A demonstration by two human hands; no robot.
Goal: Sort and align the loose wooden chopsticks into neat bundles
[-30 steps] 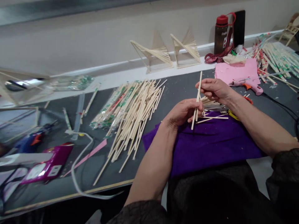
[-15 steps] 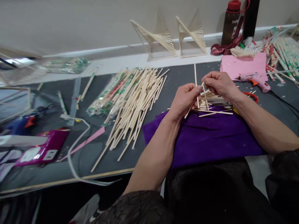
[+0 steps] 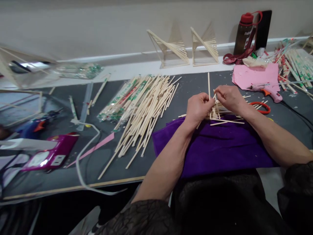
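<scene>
My left hand (image 3: pixel 199 109) pinches thin wooden sticks; one upright stick (image 3: pixel 209 85) rises above its fingertips. Close beside it, my right hand (image 3: pixel 231 98) has its fingers closed around the top of a slanting stick (image 3: pixel 217 106). The fingertips of both hands nearly meet. Below them, several loose sticks (image 3: pixel 226 121) lie on a folded purple cloth (image 3: pixel 225 147). How the held sticks touch each other is too small to tell.
Left of my hands lies a large pile of sticks (image 3: pixel 149 111). Red-handled scissors (image 3: pixel 262 107) and a pink glue gun (image 3: pixel 271 93) lie to the right. Two stick frames (image 3: pixel 171 49) stand by the wall near a bottle (image 3: pixel 243 36).
The whole view has shifted, so the table's things appear a little lower and further right. Both hands stay close together on the sticks, and more of the scissors shows.
</scene>
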